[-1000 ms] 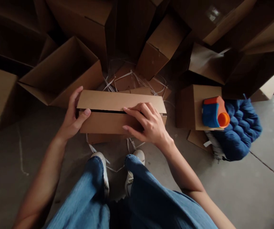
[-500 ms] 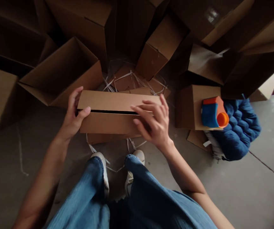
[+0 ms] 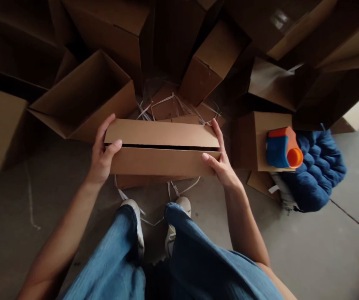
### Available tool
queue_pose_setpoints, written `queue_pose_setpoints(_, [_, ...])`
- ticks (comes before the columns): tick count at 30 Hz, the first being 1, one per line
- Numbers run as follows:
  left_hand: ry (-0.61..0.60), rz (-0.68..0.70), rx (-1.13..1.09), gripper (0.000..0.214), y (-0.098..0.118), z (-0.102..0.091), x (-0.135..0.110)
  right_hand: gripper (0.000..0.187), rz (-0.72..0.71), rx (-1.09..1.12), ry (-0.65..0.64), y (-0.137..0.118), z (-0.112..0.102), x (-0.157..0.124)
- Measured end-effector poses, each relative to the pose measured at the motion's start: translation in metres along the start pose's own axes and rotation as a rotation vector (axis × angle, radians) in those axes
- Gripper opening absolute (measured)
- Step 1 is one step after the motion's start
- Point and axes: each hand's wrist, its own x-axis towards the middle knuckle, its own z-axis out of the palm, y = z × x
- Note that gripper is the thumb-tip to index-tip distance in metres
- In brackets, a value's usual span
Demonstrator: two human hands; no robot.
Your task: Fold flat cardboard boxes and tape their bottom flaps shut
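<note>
A long brown cardboard box (image 3: 163,160) is in front of me, above flattened cardboard and loose white straps. Its two top flaps are folded in, with a narrow dark gap between them. My left hand (image 3: 103,154) grips the left end, thumb on the near flap's corner and fingers around the far side. At the right end, my right hand (image 3: 223,156) holds the box the same way, thumb on the near flap and fingers along the end. What the box contains, if anything, is hidden.
An open cardboard box (image 3: 88,100) stands at the left, with more boxes behind. To the right, an orange and blue tape dispenser-like object (image 3: 284,148) sits on a box (image 3: 246,141), beside a blue tufted cushion (image 3: 320,171). White straps (image 3: 174,189) lie near my shoes.
My right hand has moved from over the top flaps to the box's right end and now grips it. My left hand keeps its hold on the left end.
</note>
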Motion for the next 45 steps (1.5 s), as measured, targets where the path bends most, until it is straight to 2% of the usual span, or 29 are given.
queue_pose_setpoints(5, [0.011,0.060,0.084,0.059,0.002,0.001,-0.005,0.071,-0.041,-0.003,0.133,0.000,0.007,0.019])
queue_pose_setpoints(12, [0.057,0.077,0.135,0.031,0.003,0.004,-0.012,0.044,-0.146,-0.090,0.205,0.006,0.005,0.023])
queue_pose_setpoints(18, [0.079,0.039,0.184,0.030,0.008,0.005,-0.008,0.042,-0.132,-0.074,0.166,0.011,0.004,0.024])
queue_pose_setpoints(27, [0.005,-0.044,0.171,0.036,0.007,-0.005,-0.007,0.041,-0.143,0.011,0.216,0.013,0.006,0.025])
queue_pose_setpoints(31, [0.012,-0.069,0.150,0.033,0.006,-0.004,-0.008,0.044,-0.134,-0.049,0.192,0.018,0.004,0.024])
queue_pose_setpoints(39, [0.016,-0.137,0.087,0.032,0.005,-0.002,-0.009,0.040,-0.177,-0.124,0.266,0.018,0.006,0.020])
queue_pose_setpoints(45, [-0.001,-0.120,0.082,0.032,0.005,-0.004,-0.007,0.036,-0.180,-0.082,0.276,0.023,0.007,0.017])
